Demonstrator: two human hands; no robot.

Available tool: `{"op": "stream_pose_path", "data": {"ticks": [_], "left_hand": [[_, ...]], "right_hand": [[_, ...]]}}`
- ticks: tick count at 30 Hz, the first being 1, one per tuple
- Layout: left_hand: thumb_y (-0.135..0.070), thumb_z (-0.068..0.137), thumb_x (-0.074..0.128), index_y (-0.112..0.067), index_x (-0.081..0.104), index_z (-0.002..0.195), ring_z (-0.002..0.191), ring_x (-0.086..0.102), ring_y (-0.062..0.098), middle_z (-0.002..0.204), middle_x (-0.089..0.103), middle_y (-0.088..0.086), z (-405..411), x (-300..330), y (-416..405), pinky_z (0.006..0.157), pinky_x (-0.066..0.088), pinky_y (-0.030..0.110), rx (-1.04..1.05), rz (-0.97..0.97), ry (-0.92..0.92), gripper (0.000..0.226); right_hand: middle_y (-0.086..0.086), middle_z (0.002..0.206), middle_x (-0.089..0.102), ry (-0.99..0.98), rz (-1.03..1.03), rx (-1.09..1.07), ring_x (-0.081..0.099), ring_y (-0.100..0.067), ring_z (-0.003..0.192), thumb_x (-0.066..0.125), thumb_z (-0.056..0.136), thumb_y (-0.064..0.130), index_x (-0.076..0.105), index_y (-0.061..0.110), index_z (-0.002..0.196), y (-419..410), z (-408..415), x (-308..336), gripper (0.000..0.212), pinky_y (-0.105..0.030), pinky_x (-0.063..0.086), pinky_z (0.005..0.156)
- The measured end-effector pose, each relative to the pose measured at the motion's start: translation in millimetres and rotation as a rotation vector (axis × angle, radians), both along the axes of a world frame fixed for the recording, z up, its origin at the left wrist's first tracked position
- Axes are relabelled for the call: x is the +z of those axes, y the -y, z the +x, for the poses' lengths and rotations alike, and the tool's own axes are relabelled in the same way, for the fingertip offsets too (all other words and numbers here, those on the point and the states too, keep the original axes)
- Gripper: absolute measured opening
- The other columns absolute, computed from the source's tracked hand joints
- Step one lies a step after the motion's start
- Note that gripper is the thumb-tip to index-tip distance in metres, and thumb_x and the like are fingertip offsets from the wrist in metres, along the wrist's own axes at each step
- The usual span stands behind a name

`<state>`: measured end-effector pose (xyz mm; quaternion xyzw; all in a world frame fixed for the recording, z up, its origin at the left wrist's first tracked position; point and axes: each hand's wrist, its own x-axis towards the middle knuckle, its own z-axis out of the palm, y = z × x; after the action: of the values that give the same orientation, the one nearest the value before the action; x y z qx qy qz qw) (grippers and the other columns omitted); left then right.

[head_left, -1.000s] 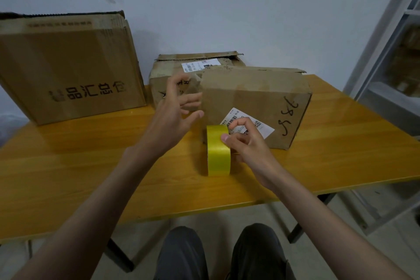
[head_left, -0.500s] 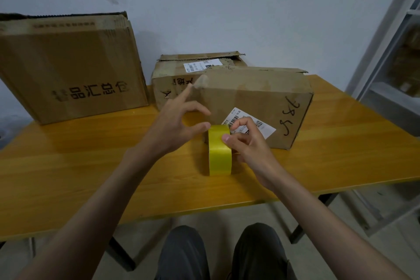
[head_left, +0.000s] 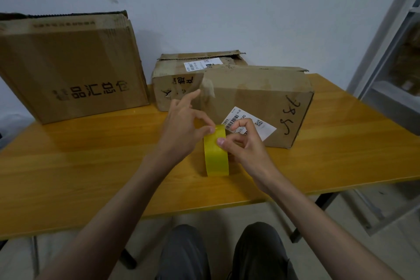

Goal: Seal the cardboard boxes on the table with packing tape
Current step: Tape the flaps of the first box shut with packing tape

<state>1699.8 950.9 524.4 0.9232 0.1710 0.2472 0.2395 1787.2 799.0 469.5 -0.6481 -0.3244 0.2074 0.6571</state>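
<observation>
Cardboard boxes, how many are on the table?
3. The big brown cardboard box stands at the left by the wall, the small brown cardboard box at the back middle, and the long brown cardboard box in front of it. More could hide behind them.

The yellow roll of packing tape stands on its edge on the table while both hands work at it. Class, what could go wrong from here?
1. The yellow roll of packing tape stands on edge; it may tip or roll as the left hand picks at its top.
2. The right hand grips only its upper side, so it might slip.
</observation>
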Motion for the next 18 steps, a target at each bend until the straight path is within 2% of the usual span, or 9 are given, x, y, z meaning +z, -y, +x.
{"op": "stream_pose_path", "data": {"ticks": [2, 5, 9, 12, 13, 15, 18], "left_hand": [[-0.024, 0.080, 0.083, -0.028, 0.079, 0.083, 0.130, 0.038, 0.020, 0.156, 0.041, -0.007, 1, -3, 0, 0.108, 0.036, 0.040, 0.033, -0.013, 0.055, 0.007], [-0.020, 0.081, 0.081, -0.028, 0.077, 0.079, 0.127, 0.041, 0.019, 0.151, 0.045, -0.006, 1, -9, 1, 0.105, 0.038, 0.039, 0.067, 0.027, 0.105, 0.010], [-0.020, 0.085, 0.077, -0.024, 0.074, 0.079, 0.132, 0.037, 0.019, 0.151, 0.043, -0.004, -1, -22, 5, 0.107, 0.036, 0.043, 0.098, 0.119, 0.181, 0.008], [-0.019, 0.087, 0.074, -0.022, 0.073, 0.080, 0.138, 0.031, 0.019, 0.154, 0.039, -0.004, -6, -25, 11, 0.108, 0.027, 0.033, 0.111, 0.178, 0.275, 0.008], [-0.018, 0.087, 0.073, -0.021, 0.072, 0.079, 0.138, 0.032, 0.020, 0.153, 0.039, -0.003, -9, -24, 14, 0.108, 0.025, 0.030, 0.105, 0.197, 0.314, 0.009], [-0.018, 0.087, 0.071, -0.021, 0.071, 0.079, 0.138, 0.033, 0.022, 0.152, 0.041, -0.001, -13, -21, 18, 0.108, 0.022, 0.027, 0.084, 0.232, 0.367, 0.009], [-0.020, 0.087, 0.072, -0.024, 0.071, 0.080, 0.140, 0.032, 0.023, 0.152, 0.040, -0.001, -15, -13, 15, 0.109, 0.020, 0.029, 0.118, 0.188, 0.345, 0.009]], "right_hand": [[-0.024, 0.097, 0.068, 0.009, -0.004, -0.013, 0.068, -0.032, 0.092, 0.076, 0.092, 0.021, 0.043, 0.018, 0.115, -1, -3, -1, 0.041, -0.054, 0.053, 0.091], [-0.020, 0.111, 0.067, 0.026, -0.020, -0.009, 0.066, -0.040, 0.104, 0.082, 0.086, 0.022, 0.040, 0.030, 0.113, -3, -9, -7, 0.051, -0.054, 0.055, 0.094], [-0.011, 0.112, 0.068, 0.050, -0.013, -0.039, 0.069, -0.026, 0.101, 0.079, 0.089, 0.018, 0.036, 0.033, 0.118, -6, -15, -11, 0.054, -0.041, 0.059, 0.090], [-0.005, 0.107, 0.071, 0.022, 0.006, -0.045, 0.071, -0.014, 0.091, 0.076, 0.091, 0.017, 0.040, 0.034, 0.121, -8, -16, -5, 0.050, -0.026, 0.057, 0.081], [-0.005, 0.106, 0.071, 0.032, 0.005, -0.059, 0.070, -0.014, 0.087, 0.075, 0.092, 0.018, 0.043, 0.034, 0.122, -9, -15, -4, 0.047, -0.025, 0.055, 0.078], [-0.011, 0.107, 0.068, 0.074, -0.002, -0.103, 0.063, -0.019, 0.085, 0.072, 0.094, 0.023, 0.050, 0.033, 0.120, -11, -13, -3, 0.036, -0.028, 0.049, 0.074], [-0.019, 0.108, 0.060, 0.153, 0.030, -0.087, 0.062, -0.025, 0.100, 0.073, 0.094, 0.020, 0.055, 0.027, 0.106, -13, -12, -7, 0.022, -0.038, 0.050, 0.077]]}}
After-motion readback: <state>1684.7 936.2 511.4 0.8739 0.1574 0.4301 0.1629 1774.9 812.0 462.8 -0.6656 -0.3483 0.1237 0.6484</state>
